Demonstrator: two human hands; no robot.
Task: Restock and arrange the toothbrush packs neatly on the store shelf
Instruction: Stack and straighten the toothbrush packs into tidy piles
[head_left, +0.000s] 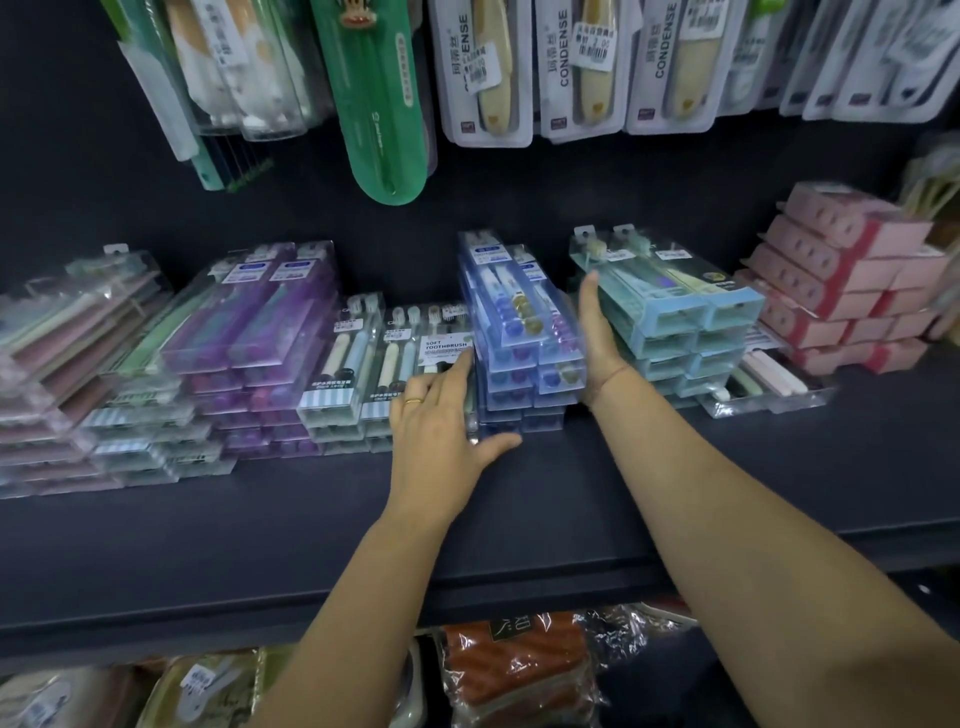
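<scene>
Stack (522, 332) blurred, between left hand (441, 415), right hand (597, 338)

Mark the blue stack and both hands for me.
blue stack (522, 325), head view, top pack's clear face.
left hand (441, 423), head view, back of the hand.
right hand (597, 338), head view, middle of hand.

We see a dark shelf (675, 493) carrying toothbrush packs in stacks side by side. From the left come a pastel stack (67, 338), a purple stack (260, 332), a low striped stack (353, 374), a deep blue stack (519, 332) and a pale blue stack (675, 312). Pink boxes (841, 291) are piled at the right end.
</scene>
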